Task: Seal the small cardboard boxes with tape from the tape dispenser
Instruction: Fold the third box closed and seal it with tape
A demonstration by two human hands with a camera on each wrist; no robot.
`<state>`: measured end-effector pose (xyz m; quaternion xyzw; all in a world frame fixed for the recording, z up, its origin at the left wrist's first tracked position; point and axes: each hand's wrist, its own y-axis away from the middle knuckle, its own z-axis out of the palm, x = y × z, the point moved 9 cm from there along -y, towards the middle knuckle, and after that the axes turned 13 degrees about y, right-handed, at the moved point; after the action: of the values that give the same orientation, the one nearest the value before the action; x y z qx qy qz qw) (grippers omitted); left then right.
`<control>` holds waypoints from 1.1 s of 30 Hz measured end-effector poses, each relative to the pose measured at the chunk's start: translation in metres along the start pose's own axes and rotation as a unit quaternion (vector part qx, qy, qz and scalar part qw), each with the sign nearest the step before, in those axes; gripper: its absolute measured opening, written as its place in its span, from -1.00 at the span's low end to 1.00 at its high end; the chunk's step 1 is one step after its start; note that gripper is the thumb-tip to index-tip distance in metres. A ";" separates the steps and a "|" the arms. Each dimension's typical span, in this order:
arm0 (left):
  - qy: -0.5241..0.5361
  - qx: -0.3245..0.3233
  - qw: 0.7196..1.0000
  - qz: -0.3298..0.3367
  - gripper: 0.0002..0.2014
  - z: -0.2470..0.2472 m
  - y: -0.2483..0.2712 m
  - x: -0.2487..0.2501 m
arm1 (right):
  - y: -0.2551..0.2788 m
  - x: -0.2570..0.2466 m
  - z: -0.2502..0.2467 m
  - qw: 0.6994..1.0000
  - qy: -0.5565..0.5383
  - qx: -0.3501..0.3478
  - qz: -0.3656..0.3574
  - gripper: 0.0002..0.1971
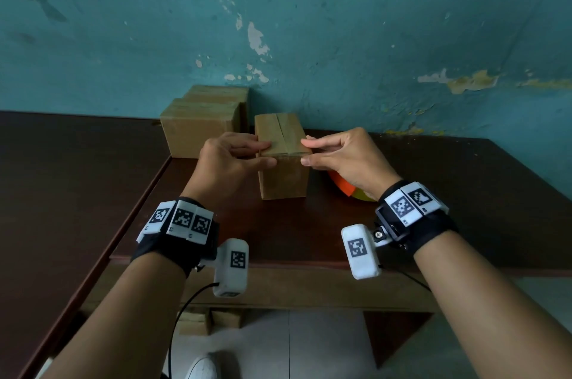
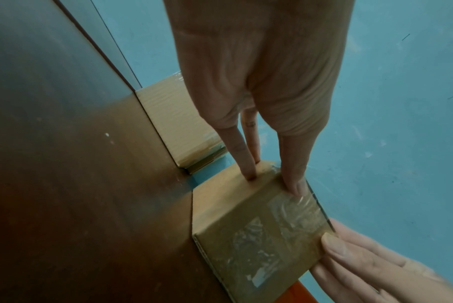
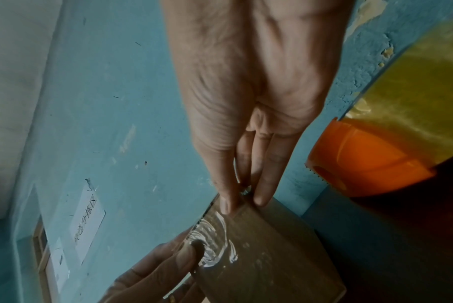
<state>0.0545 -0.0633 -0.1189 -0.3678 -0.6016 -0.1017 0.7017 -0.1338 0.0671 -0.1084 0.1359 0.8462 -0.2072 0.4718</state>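
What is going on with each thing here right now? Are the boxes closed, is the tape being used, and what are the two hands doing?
Front box: upright on the table, flaps closed, clear tape on its near face.
Two back boxes: closed, against the wall.
Tape dispenser: lies on the table, untouched.
Left hand: pinches the front box's upper left corner.
Right hand: pinches its upper right corner.
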 end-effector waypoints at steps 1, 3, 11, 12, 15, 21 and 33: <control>0.003 0.000 1.000 0.001 -0.59 0.001 0.000 0.000 | 0.000 0.001 0.000 1.000 -0.007 -0.002 0.003 -0.56; 0.003 -0.003 1.000 0.003 -0.63 0.001 0.000 0.000 | 0.001 0.001 0.000 1.000 -0.010 -0.005 0.003 -0.58; -0.012 -0.011 1.000 -0.003 -0.72 0.003 -0.001 -0.001 | 0.002 0.001 -0.001 1.000 -0.009 -0.004 0.010 -0.61; -0.011 -0.009 1.000 -0.005 -0.72 0.002 -0.001 -0.002 | 0.002 0.001 -0.001 1.000 -0.009 -0.003 0.011 -0.61; -0.014 -0.012 1.000 -0.003 -0.68 0.002 0.000 -0.001 | 0.002 0.001 -0.002 1.000 -0.005 0.000 0.011 -0.62; -0.028 -0.027 0.999 -0.021 -0.78 0.000 -0.001 -0.003 | 0.001 0.000 -0.003 0.999 -0.014 -0.025 0.017 -0.64; -0.027 0.043 0.999 0.007 -0.55 0.005 -0.002 0.006 | 0.000 -0.007 -0.002 0.998 0.028 0.049 0.017 -0.67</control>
<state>0.0510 -0.0593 -0.1126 -0.3445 -0.6212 -0.0610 0.7012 -0.1316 0.0683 -0.1010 0.1794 0.8452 -0.2365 0.4445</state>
